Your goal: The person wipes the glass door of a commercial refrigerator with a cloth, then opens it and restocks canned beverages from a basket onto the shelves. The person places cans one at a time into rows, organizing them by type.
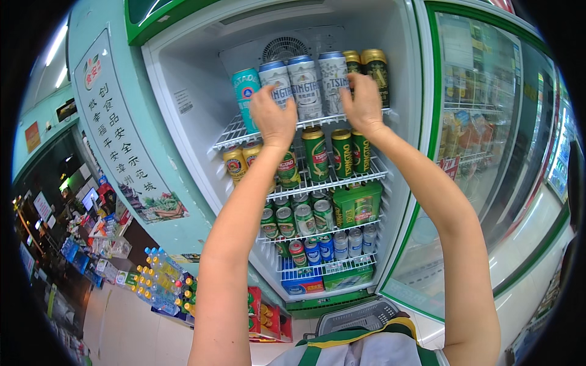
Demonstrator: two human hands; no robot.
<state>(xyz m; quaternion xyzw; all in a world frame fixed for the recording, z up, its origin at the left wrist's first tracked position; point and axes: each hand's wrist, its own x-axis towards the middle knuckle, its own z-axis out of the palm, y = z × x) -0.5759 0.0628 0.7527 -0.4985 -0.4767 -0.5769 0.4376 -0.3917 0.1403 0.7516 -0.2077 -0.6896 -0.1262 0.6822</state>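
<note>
Both my hands reach to the top wire shelf (320,121) of an upright drinks fridge. My left hand (274,114) is at the front of a white-and-blue beer can (277,75), beside a turquoise can (245,87); whether it grips either is unclear. Another white-and-blue can (305,87) stands between my hands. My right hand (364,103) is at the right side of a third white-and-blue can (333,75), fingers bent, partly hiding black-and-gold cans (376,68). Whether it touches them cannot be told.
Lower shelves hold green cans (316,153), a green carton (361,206) and small blue cans (312,251). The open glass door (462,183) is at right. A grey plastic basket (357,315) sits on the floor by the fridge. Bottles (158,279) stand at lower left.
</note>
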